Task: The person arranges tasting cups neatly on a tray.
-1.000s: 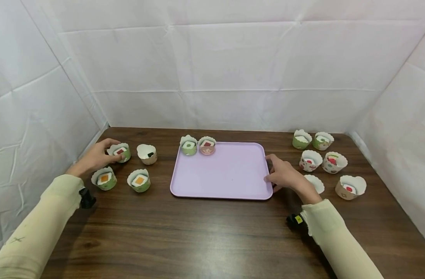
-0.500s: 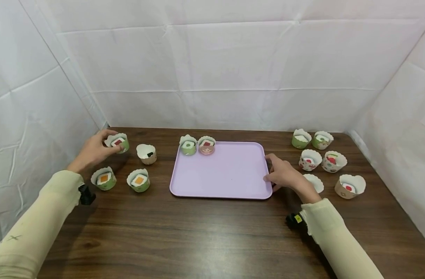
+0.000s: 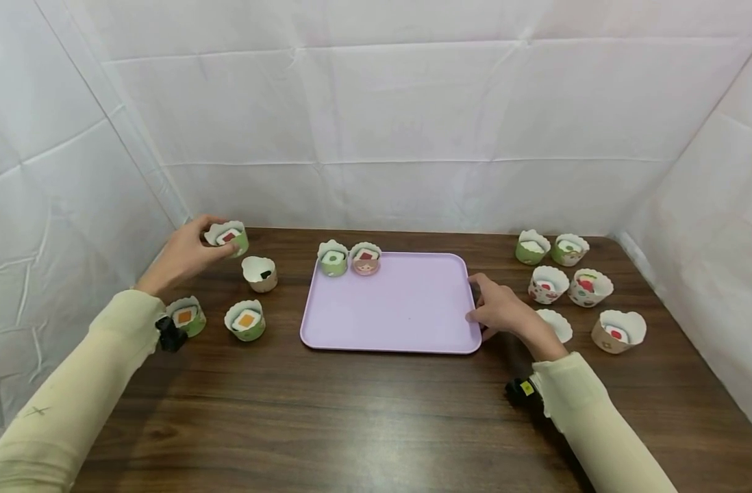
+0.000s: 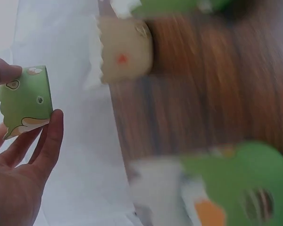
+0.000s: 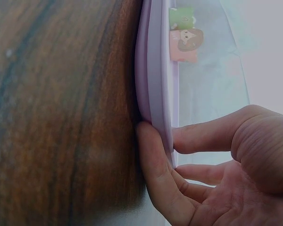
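Brown wood-grain tabletop (image 3: 376, 418) spreads across the foreground, and over its near part reach two pale yellow sleeves (image 3: 74, 397), the left one marked with a dark cross. Each wrist carries a small black device (image 3: 171, 334). Two green paper cups with orange-centred fillings (image 3: 246, 320) stand near the left wrist, one of them partly behind it. Out to the right sits a tan cup with a red-dotted filling (image 3: 619, 332), and closer in, a white-rimmed cup (image 3: 556, 324) is half hidden by the right forearm.

At the middle, the right hand (image 3: 505, 309) pinches the right edge of a lilac tray (image 3: 394, 308), thumb at the rim and fingers beneath. Beyond the left pair stands a tan cup with a black scrap inside (image 3: 260, 275); two patterned cups (image 3: 548, 285) stand side by side on the right.

Farther back, the left hand (image 3: 185, 250) grips a green cup with a dark red filling (image 3: 229, 238) between thumb and fingers, raised off the wood. One green cup (image 3: 333, 260) and one pink cup (image 3: 366, 261) sit at the tray's far left corner. Two more green cups (image 3: 532, 249) stand at the far right, before white sheeting (image 3: 400, 103).
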Demonstrator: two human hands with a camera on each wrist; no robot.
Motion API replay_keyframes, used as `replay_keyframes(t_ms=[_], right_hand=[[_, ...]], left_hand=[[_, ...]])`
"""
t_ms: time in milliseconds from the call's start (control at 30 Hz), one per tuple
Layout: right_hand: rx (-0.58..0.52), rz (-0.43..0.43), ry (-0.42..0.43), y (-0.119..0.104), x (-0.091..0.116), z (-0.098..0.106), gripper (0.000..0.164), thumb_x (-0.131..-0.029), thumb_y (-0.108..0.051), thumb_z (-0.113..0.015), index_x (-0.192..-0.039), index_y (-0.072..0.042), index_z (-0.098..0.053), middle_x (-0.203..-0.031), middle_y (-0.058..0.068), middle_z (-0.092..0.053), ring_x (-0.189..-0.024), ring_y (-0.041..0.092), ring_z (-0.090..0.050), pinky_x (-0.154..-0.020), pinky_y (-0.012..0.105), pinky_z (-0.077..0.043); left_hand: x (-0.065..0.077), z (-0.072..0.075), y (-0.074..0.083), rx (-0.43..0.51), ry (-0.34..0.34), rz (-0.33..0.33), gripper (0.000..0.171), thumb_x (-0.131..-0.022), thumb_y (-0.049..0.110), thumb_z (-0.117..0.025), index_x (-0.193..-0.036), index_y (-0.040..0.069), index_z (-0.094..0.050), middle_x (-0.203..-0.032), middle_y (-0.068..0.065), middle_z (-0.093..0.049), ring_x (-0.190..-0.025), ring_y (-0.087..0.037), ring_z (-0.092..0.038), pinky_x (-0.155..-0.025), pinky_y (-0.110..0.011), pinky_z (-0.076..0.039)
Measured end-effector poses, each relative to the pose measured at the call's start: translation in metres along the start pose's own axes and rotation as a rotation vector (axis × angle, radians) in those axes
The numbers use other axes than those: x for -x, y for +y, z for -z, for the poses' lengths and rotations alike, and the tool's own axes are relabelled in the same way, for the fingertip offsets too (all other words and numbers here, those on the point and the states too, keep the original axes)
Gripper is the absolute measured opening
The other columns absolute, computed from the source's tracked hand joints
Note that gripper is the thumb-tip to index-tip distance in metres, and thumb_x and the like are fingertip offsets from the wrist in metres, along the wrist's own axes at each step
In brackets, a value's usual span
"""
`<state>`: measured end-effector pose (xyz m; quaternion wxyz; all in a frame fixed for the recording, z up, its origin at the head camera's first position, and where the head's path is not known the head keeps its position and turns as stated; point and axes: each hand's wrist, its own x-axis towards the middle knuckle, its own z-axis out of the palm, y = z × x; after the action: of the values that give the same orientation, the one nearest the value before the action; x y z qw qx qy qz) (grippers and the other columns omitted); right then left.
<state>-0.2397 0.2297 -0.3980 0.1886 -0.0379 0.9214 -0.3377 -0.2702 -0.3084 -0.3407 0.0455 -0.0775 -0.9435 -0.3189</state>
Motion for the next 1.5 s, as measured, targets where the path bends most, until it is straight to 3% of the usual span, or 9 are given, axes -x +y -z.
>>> replay_keyframes(t_ms=[333, 567, 767, 967, 1167, 1500], right_hand=[[0.000, 0.007, -0.001, 0.000, -0.001, 0.000, 0.079, -0.093, 0.001, -0.067, -0.159, 0.003, -0.022, -0.107, 0.030, -0.061, -0.078, 0.029, -0.071, -0.060, 0.037, -0.066], [-0.006, 0.002, 0.000, 0.000, 0.000, 0.000, 0.080, -0.093, 0.002, -0.067, -0.159, 0.002, -0.022, -0.108, 0.030, -0.060, -0.079, 0.030, -0.071, -0.060, 0.037, -0.066], [-0.007, 0.003, -0.009, 0.001, 0.000, 0.000, 0.080, -0.094, 0.001, -0.067, -0.159, 0.002, -0.021, -0.108, 0.030, -0.061, -0.080, 0.029, -0.071, -0.061, 0.038, -0.066], [0.004, 0.009, -0.002, 0.001, 0.001, 0.001, 0.080, -0.093, 0.001, -0.067, -0.159, 0.002, -0.022, -0.109, 0.030, -0.060, -0.078, 0.029, -0.071, -0.060, 0.037, -0.066], [0.000, 0.004, -0.005, 0.001, 0.002, 0.000, 0.080, -0.093, 0.002, -0.067, -0.159, 0.003, -0.021, -0.108, 0.030, -0.060, -0.078, 0.029, -0.071, -0.060, 0.037, -0.066], [0.001, 0.002, -0.009, 0.001, 0.000, 0.001, 0.080, -0.094, 0.001, -0.067, -0.159, 0.002, -0.021, -0.108, 0.030, -0.060, -0.078, 0.029, -0.071, -0.061, 0.037, -0.066]], left_hand=[[-0.016, -0.020, 0.037, 0.065, 0.009, -0.085, 0.061, -0.095, 0.032, -0.071, -0.146, 0.005, -0.051, -0.128, -0.020, -0.061, -0.099, -0.028, -0.062, -0.069, -0.019, -0.049], [-0.031, -0.040, 0.055, 0.050, -0.008, -0.157, 0.060, -0.094, 0.030, -0.072, -0.145, 0.003, -0.052, -0.125, -0.021, -0.063, -0.098, -0.031, -0.063, -0.075, -0.024, -0.050], [-0.041, -0.061, 0.076, 0.088, -0.062, -0.170, 0.060, -0.093, 0.031, -0.074, -0.144, 0.007, -0.053, -0.118, -0.018, -0.065, -0.095, -0.029, -0.062, -0.073, -0.027, -0.052], [-0.053, -0.081, 0.101, 0.121, -0.056, -0.189, 0.060, -0.090, 0.030, -0.078, -0.142, 0.009, -0.056, -0.121, -0.016, -0.066, -0.103, -0.029, -0.065, -0.080, -0.031, -0.055], [-0.063, -0.102, 0.123, 0.197, -0.111, -0.218, 0.059, -0.088, 0.026, -0.081, -0.140, 0.011, -0.057, -0.120, -0.015, -0.068, -0.102, -0.027, -0.066, -0.082, -0.034, -0.058], [-0.077, -0.144, 0.156, 0.219, -0.194, -0.253, 0.055, -0.088, 0.023, -0.081, -0.135, 0.010, -0.057, -0.124, -0.018, -0.068, -0.105, -0.027, -0.065, -0.087, -0.035, -0.058]])
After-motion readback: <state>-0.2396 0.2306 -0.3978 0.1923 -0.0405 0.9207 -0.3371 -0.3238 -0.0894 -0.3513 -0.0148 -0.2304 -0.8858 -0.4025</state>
